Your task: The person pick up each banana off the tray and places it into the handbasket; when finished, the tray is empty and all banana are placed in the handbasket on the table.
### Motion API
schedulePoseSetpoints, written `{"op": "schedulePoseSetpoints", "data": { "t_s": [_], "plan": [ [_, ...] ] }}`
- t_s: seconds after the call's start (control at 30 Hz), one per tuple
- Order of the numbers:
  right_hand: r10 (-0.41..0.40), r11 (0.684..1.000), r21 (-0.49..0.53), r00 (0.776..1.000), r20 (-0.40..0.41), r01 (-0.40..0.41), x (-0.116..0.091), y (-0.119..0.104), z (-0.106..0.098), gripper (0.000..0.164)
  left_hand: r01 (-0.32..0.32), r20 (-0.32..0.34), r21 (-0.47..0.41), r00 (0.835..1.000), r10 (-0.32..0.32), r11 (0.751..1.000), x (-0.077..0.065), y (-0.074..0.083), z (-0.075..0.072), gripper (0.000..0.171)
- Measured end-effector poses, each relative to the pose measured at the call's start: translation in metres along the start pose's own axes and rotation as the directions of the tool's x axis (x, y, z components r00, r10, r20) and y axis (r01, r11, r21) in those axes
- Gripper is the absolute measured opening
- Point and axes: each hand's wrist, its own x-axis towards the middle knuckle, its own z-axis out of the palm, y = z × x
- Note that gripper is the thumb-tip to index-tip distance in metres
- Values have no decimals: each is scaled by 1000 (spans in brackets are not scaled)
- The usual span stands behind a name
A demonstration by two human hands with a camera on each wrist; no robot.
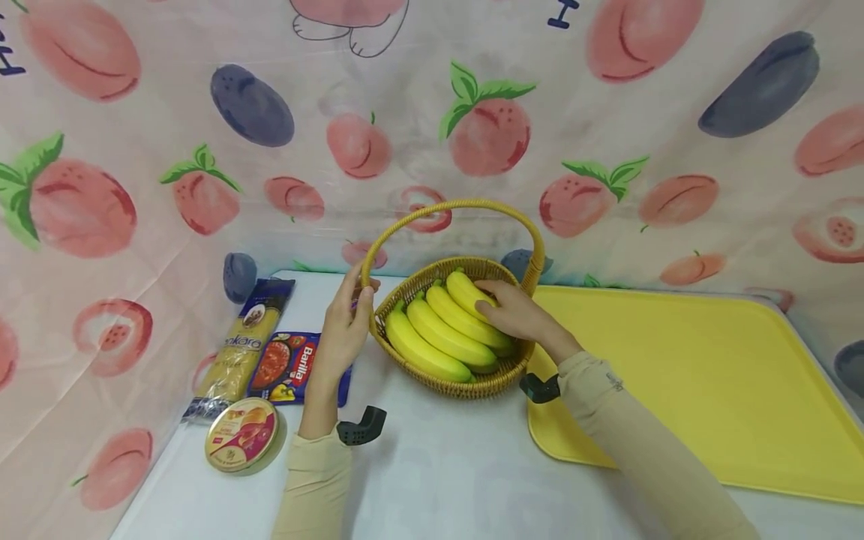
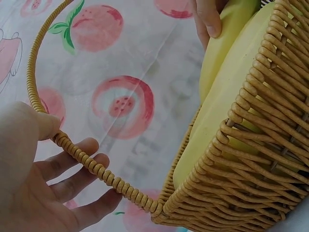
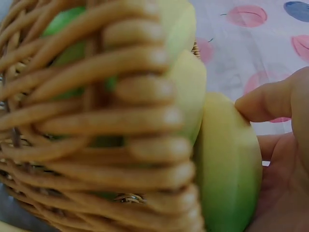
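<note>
A yellow-brown wicker basket (image 1: 442, 387) with a tall arched handle (image 1: 466, 203) stands on the white table, holding a bunch of several yellow bananas (image 1: 439, 341). My left hand (image 1: 342, 330) holds the handle low on its left side; in the left wrist view the thumb lies on one side of the handle (image 2: 99, 170) and the fingers reach behind it. At the basket's right, my right hand (image 1: 518, 313) grips the rightmost banana. The right wrist view shows the thumb pressed on that banana (image 3: 227, 164), with the other fingers partly hidden behind it.
Left of the basket lie a pasta packet (image 1: 236, 345), a blue Barilla pouch (image 1: 286, 367) partly behind the left forearm, and a round tin (image 1: 241, 435). A yellow tray (image 1: 675, 367) fills the right side, under the right forearm. Fruit-print cloth (image 1: 405, 97) hangs behind.
</note>
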Motion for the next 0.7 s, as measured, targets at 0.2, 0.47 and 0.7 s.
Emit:
{"op": "schedulePoseSetpoints", "data": {
  "t_s": [0.2,0.47,0.7],
  "plan": [
    [-21,1000,-5,1000,-9,21,0,2,1,54,-10,2,1,1000,10,1000,-1,-1,0,45],
    [-39,999,-16,998,-54,38,-24,5,-6,58,-31,22,-5,999,31,999,0,-2,6,45],
    [-94,996,-8,988,-119,94,-70,11,-19,47,-49,6,13,999,49,999,4,-36,9,51]
  ]
}}
